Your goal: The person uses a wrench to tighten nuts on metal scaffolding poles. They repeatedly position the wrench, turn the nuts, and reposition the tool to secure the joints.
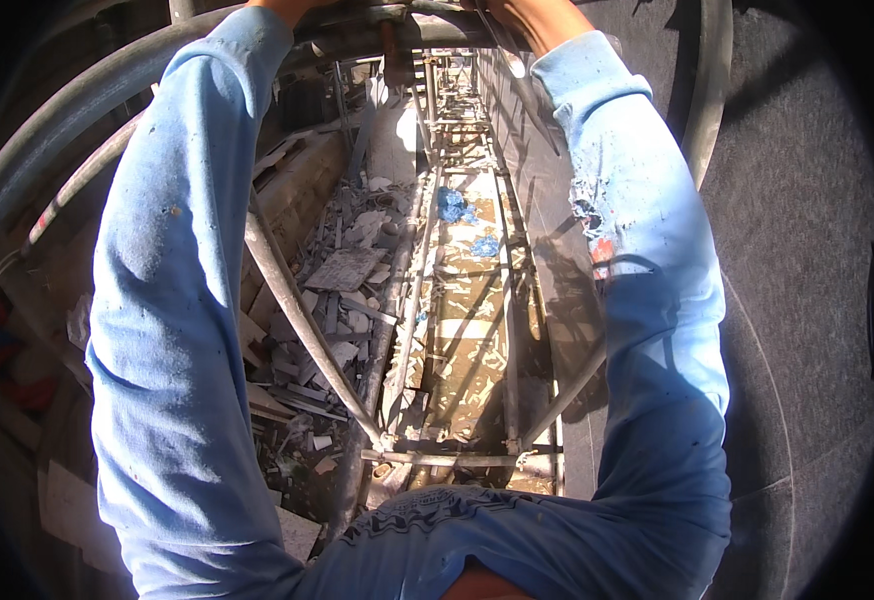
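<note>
Both my arms, in light blue sleeves, reach up to the top edge. Only the wrist and lower part of my left hand (295,7) show there; its fingers are cut off. My right hand (535,16) is likewise cropped, close to the far side of a horizontal metal pipe (447,34). Whether either hand grips that pipe cannot be seen. A rusty brown metal piece (393,58) hangs from the pipe between my wrists. On the left, a thick grey scaffold tube (67,105) bends toward my left wrist. My right sleeve (647,230) has a torn hole.
Far below runs a narrow passage with scaffold frames (510,350). Broken boards and rubble (347,270) lie along its left. Crumpled blue material (452,205) rests on the light-flecked ground. A dark grey wall (797,300) and an upright tube (709,90) stand on the right.
</note>
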The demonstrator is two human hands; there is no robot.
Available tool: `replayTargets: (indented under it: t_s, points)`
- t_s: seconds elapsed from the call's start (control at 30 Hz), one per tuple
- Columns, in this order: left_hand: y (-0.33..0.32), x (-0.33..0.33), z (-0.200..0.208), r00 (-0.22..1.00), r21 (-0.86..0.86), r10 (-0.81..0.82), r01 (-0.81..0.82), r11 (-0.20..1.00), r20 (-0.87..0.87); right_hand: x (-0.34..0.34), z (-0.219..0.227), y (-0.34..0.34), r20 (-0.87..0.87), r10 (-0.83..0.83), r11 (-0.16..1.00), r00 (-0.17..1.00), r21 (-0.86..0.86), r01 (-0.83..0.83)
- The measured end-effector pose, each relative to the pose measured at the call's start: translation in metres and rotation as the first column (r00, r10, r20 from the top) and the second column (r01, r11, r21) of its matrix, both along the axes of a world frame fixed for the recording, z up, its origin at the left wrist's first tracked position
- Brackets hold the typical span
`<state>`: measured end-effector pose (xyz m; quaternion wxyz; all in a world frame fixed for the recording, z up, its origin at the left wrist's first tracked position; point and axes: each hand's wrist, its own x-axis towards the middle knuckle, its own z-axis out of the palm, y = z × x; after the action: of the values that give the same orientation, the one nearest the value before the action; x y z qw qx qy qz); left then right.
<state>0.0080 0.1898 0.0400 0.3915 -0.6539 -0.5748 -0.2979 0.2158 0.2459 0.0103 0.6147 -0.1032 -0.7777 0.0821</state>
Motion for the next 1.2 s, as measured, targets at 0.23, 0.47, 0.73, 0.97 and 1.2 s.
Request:
replayTargets:
  t_s: [0.23,0.47,0.73,0.97,1.2]
  points:
    - [0.022,-0.022,-0.007,0.974,0.246,0.069,-0.015,0.969,-0.214,-0.016,-0.002,-0.008,0.02,-0.102,0.995,0.995,0.023,0.102]
    - [-0.104,0.037,-0.075,0.987,0.4,-0.033,0.094,0.912,-0.156,0.007,-0.006,-0.014,0.025,0.082,0.996,0.996,-0.043,-0.081]
    - [-0.176,-0.028,-0.145,0.197,0.92,-0.946,0.247,0.303,0.259,-0.003,-0.013,-0.012,-0.015,0.123,0.992,0.992,-0.027,-0.123]
    - [-0.147,-0.028,-0.083,-0.129,0.961,-0.991,0.272,-0.053,-0.019,-0.002,-0.022,-0.007,-0.067,0.112,0.993,0.991,0.029,-0.111]
    - [-0.141,-0.059,0.015,0.479,0.888,-0.878,0.395,0.237,0.021,-0.007,-0.02,-0.015,-0.107,-0.023,0.997,0.994,-0.071,0.016]
